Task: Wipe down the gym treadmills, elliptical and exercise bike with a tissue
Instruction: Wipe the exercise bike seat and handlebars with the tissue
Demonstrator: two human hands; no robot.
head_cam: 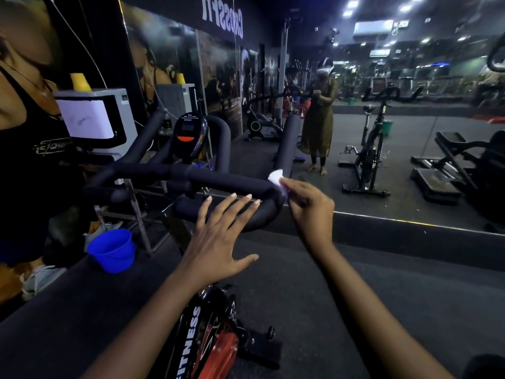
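Note:
An exercise bike stands right in front of me, with black padded handlebars and a small console with a red button. My right hand pinches a small white tissue against the right bend of the handlebar. My left hand is flat with fingers spread, resting against the lower loop of the handlebar. The bike's red and black frame shows below my arms.
A blue plastic bucket sits on the floor at the left. A wall mirror ahead reflects me, another spin bike and a stepper. A poster wall and a white box with yellow cones stand at the left.

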